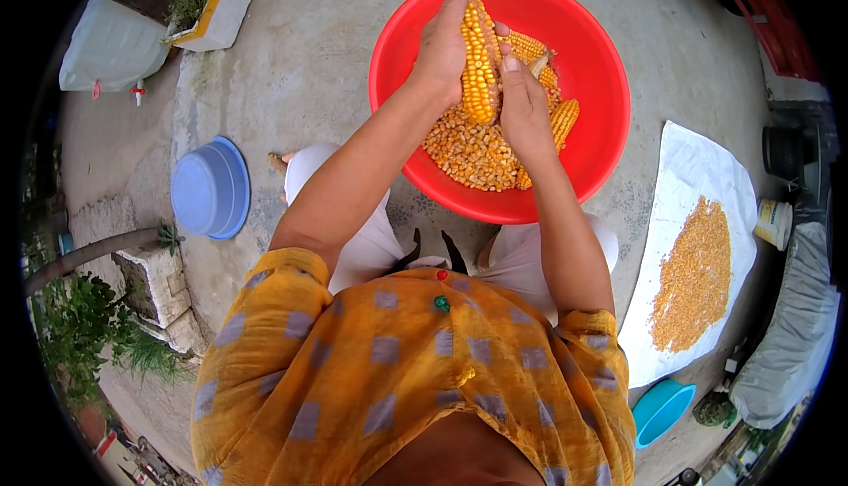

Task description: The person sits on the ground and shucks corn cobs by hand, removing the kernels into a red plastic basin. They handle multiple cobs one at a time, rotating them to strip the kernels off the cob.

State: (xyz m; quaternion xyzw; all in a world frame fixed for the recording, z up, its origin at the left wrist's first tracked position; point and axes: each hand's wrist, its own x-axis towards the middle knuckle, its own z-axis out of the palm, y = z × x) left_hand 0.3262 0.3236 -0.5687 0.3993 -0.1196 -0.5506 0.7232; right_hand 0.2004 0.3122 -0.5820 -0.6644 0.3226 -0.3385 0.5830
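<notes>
Over a large red plastic basin [583, 42], my left hand [440, 48] grips a partly shelled ear of corn [478, 68] from its left side. My right hand [525, 105] holds the same ear from the right, its thumb pressed near the stripped strip of cob. Yellow kernels cover the left part of the ear, while its right side is bare reddish cob. Below it in the basin lies a heap of loose corn kernels [474, 154]. Several more ears of corn [564, 121] rest in the basin behind and beside my right hand, partly hidden by it.
A blue plastic basin [205, 188] sits on the concrete floor to the left. At the right, a white sheet [682, 161] bears spread corn kernels [695, 280], with a turquoise basin [662, 413] near its lower end. A foam planter box [225, 15] stands at upper left.
</notes>
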